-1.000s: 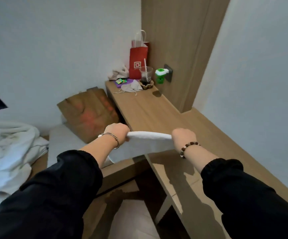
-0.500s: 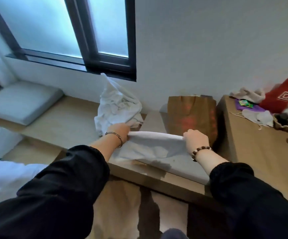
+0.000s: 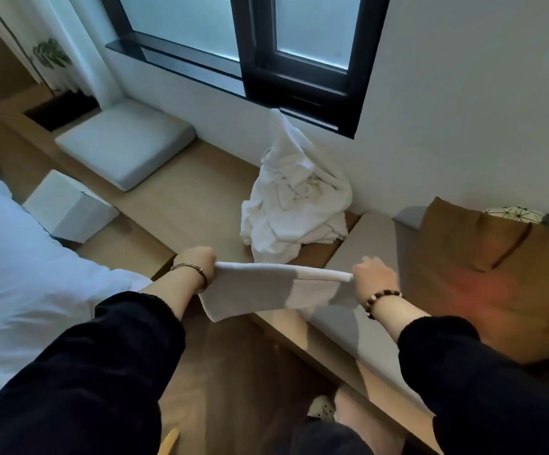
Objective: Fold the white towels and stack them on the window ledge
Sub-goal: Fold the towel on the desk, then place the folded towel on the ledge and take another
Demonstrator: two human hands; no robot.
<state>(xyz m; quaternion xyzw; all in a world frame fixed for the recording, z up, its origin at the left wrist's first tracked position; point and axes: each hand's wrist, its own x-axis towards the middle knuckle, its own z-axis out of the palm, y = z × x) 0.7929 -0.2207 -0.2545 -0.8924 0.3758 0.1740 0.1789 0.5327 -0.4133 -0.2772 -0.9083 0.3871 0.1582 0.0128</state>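
While you held the towel (image 3: 266,290) stretched between both hands, it hung in the air just in front of the heap of unfolded towels (image 3: 294,205), apart from it.

Hands: your left hand (image 3: 197,261) had its fingers curled round one end of the top edge, near and to the left of the heap. Your right hand (image 3: 373,279) pinched the other end, near and to the right of the heap. The top edge ran taut and roughly level. The cloth below it draped loose.

Step in hand, as judged: mid-fold. The hanging part looked short, so the towel was probably doubled at least once already. Layers could not be counted.

Progress, as judged: early. The heap sat crumpled on the wooden ledge (image 3: 194,198) against the wall, its tip reaching up to the window frame (image 3: 299,103). No folded stack showed beside the heap.

Next move, as judged: you would need either to bring your hands together for one more fold, or to lower the towel flat onto the ledge left of the heap.
- Corners should meet before you let go.
- Tension should stay even, or the loose lower edge will skew.
- The drop should land beside the heap, not on it.

A grey cushion (image 3: 125,142) lay further left of the heap. A brown paper bag (image 3: 489,257) stood to its right.
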